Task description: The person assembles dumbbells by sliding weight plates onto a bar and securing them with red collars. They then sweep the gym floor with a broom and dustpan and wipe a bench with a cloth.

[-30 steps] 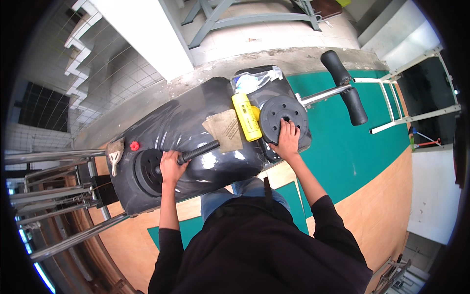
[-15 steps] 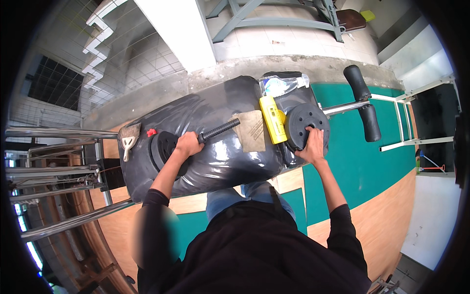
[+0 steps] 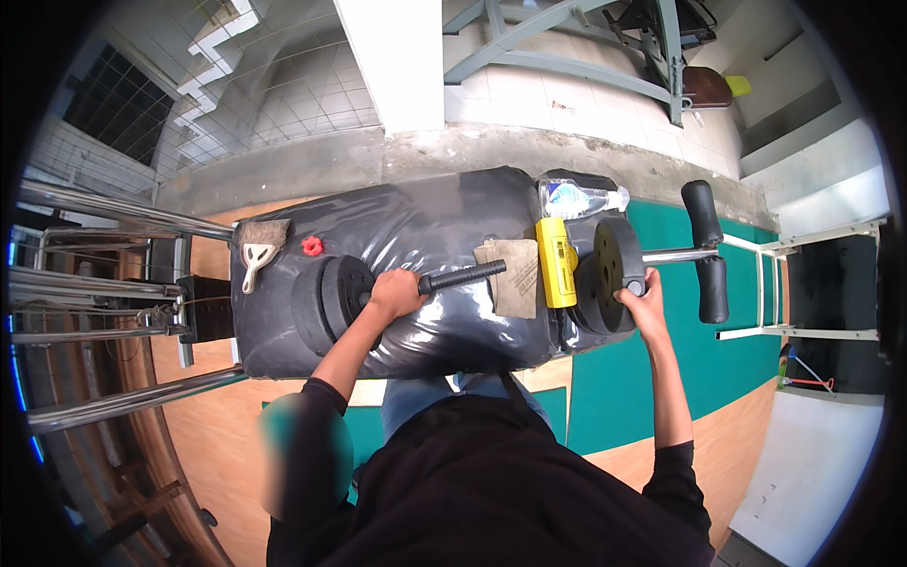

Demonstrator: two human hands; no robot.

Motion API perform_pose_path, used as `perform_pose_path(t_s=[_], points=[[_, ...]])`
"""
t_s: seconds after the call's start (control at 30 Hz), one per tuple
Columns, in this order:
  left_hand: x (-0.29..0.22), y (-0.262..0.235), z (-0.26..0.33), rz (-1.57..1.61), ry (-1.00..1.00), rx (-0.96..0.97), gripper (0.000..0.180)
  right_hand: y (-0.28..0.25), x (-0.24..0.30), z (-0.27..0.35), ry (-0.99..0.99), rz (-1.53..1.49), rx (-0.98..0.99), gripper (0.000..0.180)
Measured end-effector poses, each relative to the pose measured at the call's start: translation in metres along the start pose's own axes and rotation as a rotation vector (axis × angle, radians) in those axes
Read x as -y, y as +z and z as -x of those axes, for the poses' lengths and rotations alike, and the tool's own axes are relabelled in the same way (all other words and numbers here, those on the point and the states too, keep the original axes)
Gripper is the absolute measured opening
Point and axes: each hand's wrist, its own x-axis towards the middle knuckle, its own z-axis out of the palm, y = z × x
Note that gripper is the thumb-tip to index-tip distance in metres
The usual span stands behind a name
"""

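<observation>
Holding the dumbbell bar (image 3: 463, 277) flat across the black-wrapped bench (image 3: 425, 227), I keep my left hand (image 3: 395, 293) closed in a full grip around the handle beside the two black plates (image 3: 331, 300) at that end, so the bar cannot roll. My right hand (image 3: 641, 300) curls over the rim of the loose black plate (image 3: 609, 276) standing on edge at the other end, steadying it upright. The bar is dark, ridged and bare along its middle. A yellow tool (image 3: 556, 263) and a brown rag (image 3: 515, 274) lie between my hands
</observation>
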Motion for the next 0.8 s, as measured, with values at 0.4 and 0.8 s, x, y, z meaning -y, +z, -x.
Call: perform_pose_path(t_s=[0.4, 0.8], points=[[0.012, 0.016, -0.001, 0.066, 0.113, -0.071, 0.029, 0.147, 0.136, -0.085, -0.178, 0.154, 0.471, 0.047], [0.011, 0.001, 0.007, 0.107, 0.107, 0.013, 0.031, 0.308, 0.082, -0.071, -0.978, 0.743, 0.591, 0.064]])
